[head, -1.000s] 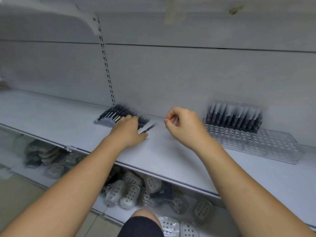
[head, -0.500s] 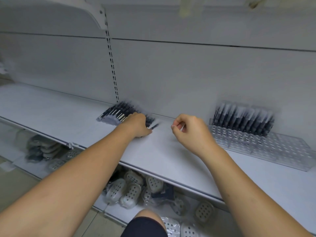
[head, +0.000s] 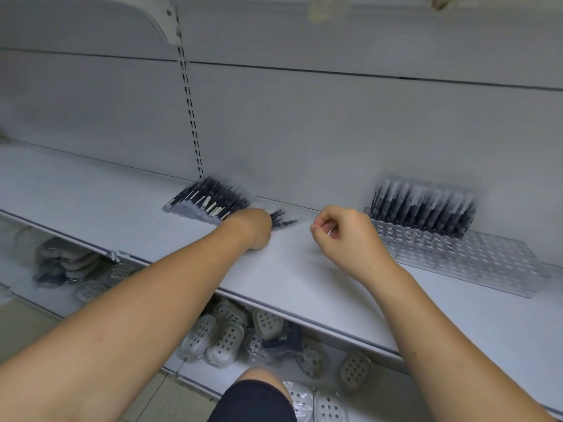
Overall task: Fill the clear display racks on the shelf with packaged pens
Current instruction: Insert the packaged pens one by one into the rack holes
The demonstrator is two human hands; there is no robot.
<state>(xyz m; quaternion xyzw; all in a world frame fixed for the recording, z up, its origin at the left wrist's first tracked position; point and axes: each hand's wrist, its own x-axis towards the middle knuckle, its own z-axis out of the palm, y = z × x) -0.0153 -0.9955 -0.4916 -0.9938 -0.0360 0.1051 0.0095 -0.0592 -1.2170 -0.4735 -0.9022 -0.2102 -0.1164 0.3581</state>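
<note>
A fanned pile of packaged black pens [head: 207, 199] lies on the white shelf [head: 106, 205] against the back wall. My left hand [head: 251, 228] rests on the pile's right end, its fingers curled over a few pens whose tips [head: 283, 219] stick out to the right. My right hand [head: 344, 236] hovers just above the shelf between the pile and the clear display rack [head: 475, 260], fingers curled toward the thumb; I see nothing plainly held in it. The rack's back row holds upright packaged pens [head: 423, 211]; its front holes are bare.
A slotted upright [head: 190, 111] runs up the back wall behind the pile. The lower shelf holds bagged perforated grey items [head: 225, 333]. My knee [head: 253, 397] shows at the bottom edge.
My left hand has curled tighter over the pile's right end, its fingers tucking under. My right hand keeps its curled pose. The camera has shifted slightly, blurring the pens.
</note>
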